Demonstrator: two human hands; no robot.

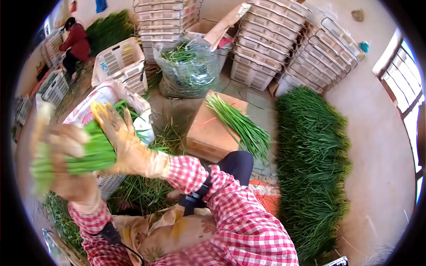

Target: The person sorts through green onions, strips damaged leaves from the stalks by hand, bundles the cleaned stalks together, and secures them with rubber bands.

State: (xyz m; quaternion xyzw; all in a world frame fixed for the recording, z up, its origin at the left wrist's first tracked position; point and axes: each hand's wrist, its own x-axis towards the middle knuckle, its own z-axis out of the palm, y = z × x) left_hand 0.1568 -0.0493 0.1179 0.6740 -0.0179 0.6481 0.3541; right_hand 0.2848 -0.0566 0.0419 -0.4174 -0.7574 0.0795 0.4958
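A bunch of long green stalks (91, 153) lies between my two gloved hands at the left, blurred at its left end. My left hand (69, 155) is closed round the bunch, smeared by motion. Against the bunch's right side rests my right hand (122, 142), its fingers spread and pointing up, the glove stained yellow. Another bunch of green stalks (242, 124) lies on a brown box (206, 133) in front of me. Behind my right hand stands a white sack (137, 104) with greens in it.
A clear plastic bag of greens (188, 75) stands behind the box. Stacked crates (266, 42) line the back. A long row of green stalks (310, 173) runs down the right. A person in red (78, 42) is at the far left, near a white crate (117, 64).
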